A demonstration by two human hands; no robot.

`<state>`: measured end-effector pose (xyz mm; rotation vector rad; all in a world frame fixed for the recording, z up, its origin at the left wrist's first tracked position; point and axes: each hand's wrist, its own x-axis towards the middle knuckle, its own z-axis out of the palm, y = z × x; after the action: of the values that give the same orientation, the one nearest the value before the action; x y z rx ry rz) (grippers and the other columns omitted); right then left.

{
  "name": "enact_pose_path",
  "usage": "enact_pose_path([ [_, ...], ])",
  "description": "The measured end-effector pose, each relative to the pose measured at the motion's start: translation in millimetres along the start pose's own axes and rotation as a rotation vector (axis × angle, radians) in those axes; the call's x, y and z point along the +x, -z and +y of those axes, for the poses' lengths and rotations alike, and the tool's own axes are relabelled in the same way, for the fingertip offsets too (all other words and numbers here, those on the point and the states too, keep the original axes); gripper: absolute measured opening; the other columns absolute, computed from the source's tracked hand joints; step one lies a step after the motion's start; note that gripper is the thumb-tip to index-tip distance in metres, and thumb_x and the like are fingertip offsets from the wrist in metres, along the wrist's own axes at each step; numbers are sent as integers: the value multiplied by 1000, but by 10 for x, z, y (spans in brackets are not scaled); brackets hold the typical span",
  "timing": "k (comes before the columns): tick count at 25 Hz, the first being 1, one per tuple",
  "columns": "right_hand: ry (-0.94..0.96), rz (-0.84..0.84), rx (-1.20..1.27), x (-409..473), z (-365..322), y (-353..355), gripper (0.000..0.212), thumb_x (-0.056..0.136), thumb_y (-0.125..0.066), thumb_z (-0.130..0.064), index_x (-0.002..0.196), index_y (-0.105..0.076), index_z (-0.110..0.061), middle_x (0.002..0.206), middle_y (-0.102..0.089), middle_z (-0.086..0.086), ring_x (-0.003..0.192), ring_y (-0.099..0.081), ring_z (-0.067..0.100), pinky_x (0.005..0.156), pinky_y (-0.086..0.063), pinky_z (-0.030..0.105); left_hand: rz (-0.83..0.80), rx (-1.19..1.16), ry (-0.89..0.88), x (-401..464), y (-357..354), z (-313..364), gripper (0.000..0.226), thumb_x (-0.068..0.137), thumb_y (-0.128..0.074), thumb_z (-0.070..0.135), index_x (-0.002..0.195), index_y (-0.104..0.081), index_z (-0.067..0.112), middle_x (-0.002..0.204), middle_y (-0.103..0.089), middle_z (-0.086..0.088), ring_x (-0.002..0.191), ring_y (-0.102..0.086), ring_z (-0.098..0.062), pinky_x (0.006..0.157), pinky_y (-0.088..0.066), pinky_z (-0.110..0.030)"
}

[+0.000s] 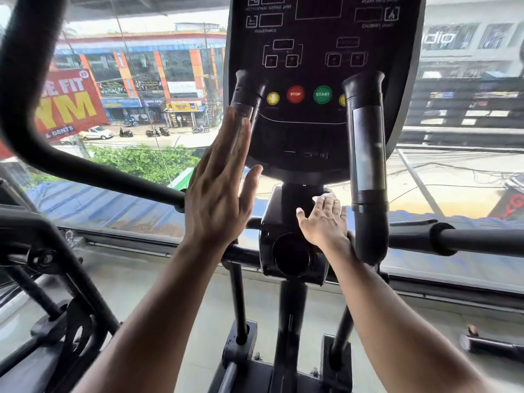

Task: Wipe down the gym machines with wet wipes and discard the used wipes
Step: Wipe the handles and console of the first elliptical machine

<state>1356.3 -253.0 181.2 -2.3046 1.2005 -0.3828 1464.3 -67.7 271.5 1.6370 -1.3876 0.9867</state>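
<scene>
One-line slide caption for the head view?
Right hand presses a wet wipe on the machine's post under the console; left hand raised flat.

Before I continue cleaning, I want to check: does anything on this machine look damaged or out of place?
Nothing stands out. The black console sits straight, and its red stop button and green start button look intact.

On the machine's black console [317, 66], a red button [295, 94] reads "STOP" and a green button [322, 94] reads "START"; a small white label above says "RESISTANCE". Other console labels are too blurred to read. Outside the window, a red banner [68, 104] shows "FIT", yellow letters "YM" and "GENTS".
</scene>
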Motion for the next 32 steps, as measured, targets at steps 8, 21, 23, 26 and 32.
enact_pose_path([
  [8, -31, -75, 62, 131, -43, -29, 72, 111, -30, -37, 158, 2, 6, 170, 1, 18, 157, 1, 24, 106, 11, 18, 12, 3, 12, -15, 10, 5, 56, 109, -50, 19, 159, -33, 3, 169, -24, -16, 156, -17, -7, 118, -34, -23],
  [21, 368, -170, -462, 380, -303, -683, 84, 102, -15, -65, 163, -2, -9, 171, 3, 7, 158, 9, 19, 127, 8, 43, -3, 20, 42, -22, 30, 52, 56, 110, -49, 20, 161, -31, 7, 170, -24, -13, 156, -17, -6, 111, -41, -23],
  [23, 305, -185, -426, 591, -343, -610, 83, 102, -16, -65, 163, 1, -11, 171, 7, 6, 157, 10, 16, 127, 9, 41, -6, 26, 45, -11, 30, 54, 56, 110, -48, 21, 161, -31, 7, 170, -23, -13, 156, -17, -6, 111, -43, -25],
  [26, 272, -171, -416, 668, -329, -596, 86, 101, -15, -67, 162, 7, -11, 170, 12, 7, 157, 13, 16, 127, 11, 41, -4, 15, 33, -10, 20, 39, 56, 110, -49, 20, 161, -31, 6, 170, -23, -13, 157, -17, -9, 114, -44, -30],
  [32, 181, 41, -252, 282, 44, -402, 88, 104, -23, -63, 161, -2, 1, 170, -2, 15, 158, 5, 22, 119, 16, 29, 10, 8, 36, -25, 18, 39, 56, 109, -50, 18, 160, -32, 5, 169, -25, -15, 157, -19, -11, 119, -37, -27],
])
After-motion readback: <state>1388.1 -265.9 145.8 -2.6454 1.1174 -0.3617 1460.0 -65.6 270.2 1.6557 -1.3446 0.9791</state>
